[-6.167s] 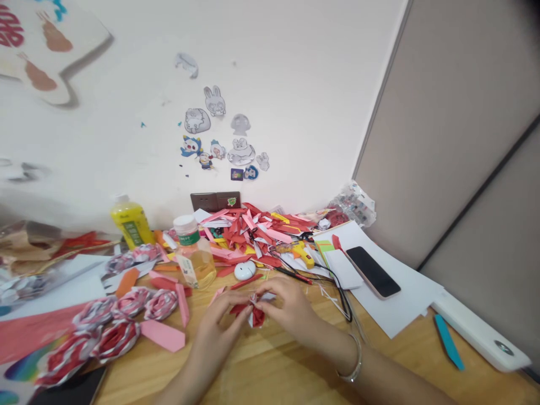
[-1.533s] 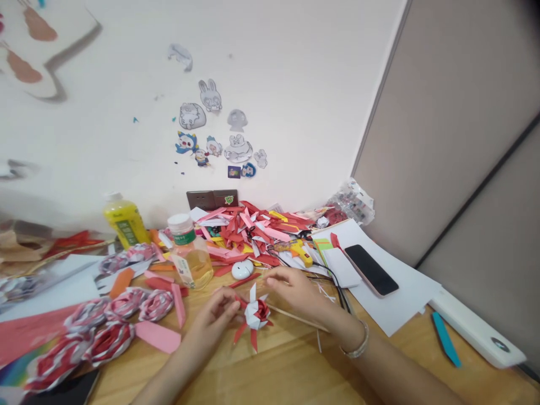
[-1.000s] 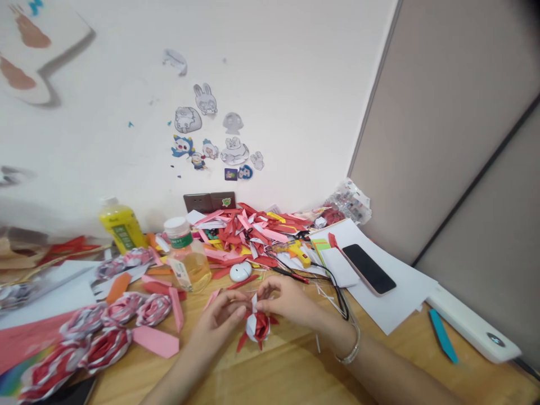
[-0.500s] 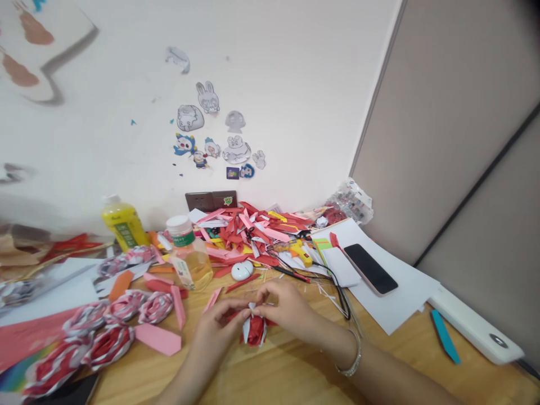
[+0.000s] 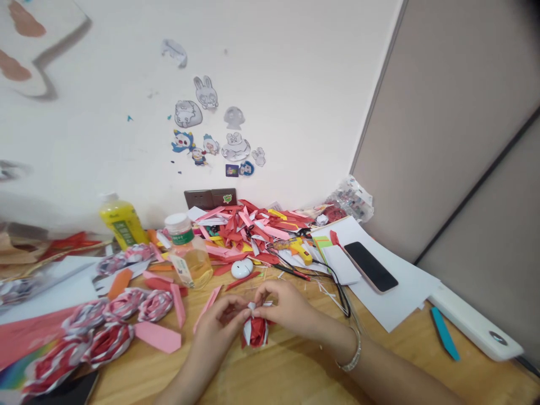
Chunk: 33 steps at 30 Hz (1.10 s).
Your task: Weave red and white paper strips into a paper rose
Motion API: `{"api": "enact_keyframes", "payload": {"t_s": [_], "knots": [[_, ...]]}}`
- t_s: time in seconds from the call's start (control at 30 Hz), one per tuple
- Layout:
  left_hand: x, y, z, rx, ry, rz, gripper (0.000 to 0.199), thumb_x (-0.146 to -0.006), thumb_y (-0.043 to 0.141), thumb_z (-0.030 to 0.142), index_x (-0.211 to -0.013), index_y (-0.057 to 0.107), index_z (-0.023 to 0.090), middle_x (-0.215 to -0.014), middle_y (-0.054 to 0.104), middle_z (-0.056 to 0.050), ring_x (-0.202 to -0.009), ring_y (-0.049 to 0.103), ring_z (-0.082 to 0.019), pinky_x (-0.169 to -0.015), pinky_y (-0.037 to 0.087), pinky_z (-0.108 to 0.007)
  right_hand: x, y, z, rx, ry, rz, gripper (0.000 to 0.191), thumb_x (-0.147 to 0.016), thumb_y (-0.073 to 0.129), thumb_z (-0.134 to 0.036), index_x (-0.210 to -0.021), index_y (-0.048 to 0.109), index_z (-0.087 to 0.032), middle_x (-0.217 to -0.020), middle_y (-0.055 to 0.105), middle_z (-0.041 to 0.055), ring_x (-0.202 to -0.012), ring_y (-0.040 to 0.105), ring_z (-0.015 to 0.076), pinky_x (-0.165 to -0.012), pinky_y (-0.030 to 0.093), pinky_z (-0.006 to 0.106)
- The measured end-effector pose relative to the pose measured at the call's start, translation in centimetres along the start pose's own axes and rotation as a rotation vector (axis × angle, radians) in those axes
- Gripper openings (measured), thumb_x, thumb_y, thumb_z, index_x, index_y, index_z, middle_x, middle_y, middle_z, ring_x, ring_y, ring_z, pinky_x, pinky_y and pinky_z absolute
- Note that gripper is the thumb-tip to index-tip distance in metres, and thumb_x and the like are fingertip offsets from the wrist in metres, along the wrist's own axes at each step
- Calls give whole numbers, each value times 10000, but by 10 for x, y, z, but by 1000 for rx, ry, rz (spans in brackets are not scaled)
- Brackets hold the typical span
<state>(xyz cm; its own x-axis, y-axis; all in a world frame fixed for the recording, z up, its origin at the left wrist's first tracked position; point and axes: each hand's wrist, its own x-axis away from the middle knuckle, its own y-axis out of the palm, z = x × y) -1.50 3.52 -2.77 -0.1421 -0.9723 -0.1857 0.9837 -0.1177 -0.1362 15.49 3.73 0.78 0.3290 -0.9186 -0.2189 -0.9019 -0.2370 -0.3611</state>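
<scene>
Both of my hands meet over a small red and white folded-paper rosette (image 5: pixel 256 332), just above the wooden table. My left hand (image 5: pixel 225 323) pinches its white paper tip from the left. From the right, my right hand (image 5: pixel 280 304) pinches the same tip with thumb and forefinger; a bracelet circles that wrist. The red folds hang below my fingertips, and the paper between the fingers is partly hidden. Left of my hands lie several finished-looking twisted paper rosettes (image 5: pixel 110 344) in red, pink and white, beside a pink paper strip (image 5: pixel 158 336).
Behind my hands stand a drink bottle (image 5: pixel 192 261), a white earbud case (image 5: pixel 242 269) and a heap of folded paper strips (image 5: pixel 253 228). A yellow glue gun (image 5: pixel 298 249) with a black cord lies right of them. Farther right are a phone (image 5: pixel 371 267) and a teal strip (image 5: pixel 445 333).
The rosette has turned slightly between my fingers, showing more of a white fold on its left. My hands stay in nearly the same place; the view has shifted a little.
</scene>
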Motion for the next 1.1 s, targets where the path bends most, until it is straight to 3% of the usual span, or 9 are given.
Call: {"api": "enact_keyframes", "payload": {"t_s": [0.3,0.47,0.57,0.9,1.1], "knots": [[-2,0,2,53,-115,-88,250,-663,668,389,-735,575,168,-707,625,-18,-654,586,-168,-601,465,-256,-4,4,17,-226,65,-37,161,-621,714,-204,-720,595,-160,-734,611,-4,-681,555,124,-642,432,243],[-4,0,10,-25,-159,-244,305,-716,595,456,-652,546,162,-609,562,20,-583,532,-140,-555,415,-232,-3,7,22,-308,124,-119,182,-611,709,-212,-688,556,-153,-652,563,-37,-589,516,93,-578,403,215],[-3,-1,13,-154,-101,-281,315,-773,523,445,-659,569,155,-622,564,7,-602,528,-149,-569,410,-240,-3,7,22,-236,120,-106,159,-626,697,-193,-693,558,-154,-645,556,-39,-591,509,95,-548,393,202],[3,-2,23,-431,127,-189,266,-826,486,335,-650,602,174,-640,609,-27,-625,546,-172,-583,416,-248,0,4,7,60,57,-9,95,-660,676,-145,-644,583,-156,-642,575,-30,-605,514,102,-532,379,185],[-2,-3,19,-277,31,-274,240,-790,530,365,-705,621,159,-674,647,-39,-645,583,-178,-598,451,-257,-1,2,10,59,19,-32,89,-664,664,-132,-646,582,-158,-654,572,-30,-626,521,106,-568,390,196]]}}
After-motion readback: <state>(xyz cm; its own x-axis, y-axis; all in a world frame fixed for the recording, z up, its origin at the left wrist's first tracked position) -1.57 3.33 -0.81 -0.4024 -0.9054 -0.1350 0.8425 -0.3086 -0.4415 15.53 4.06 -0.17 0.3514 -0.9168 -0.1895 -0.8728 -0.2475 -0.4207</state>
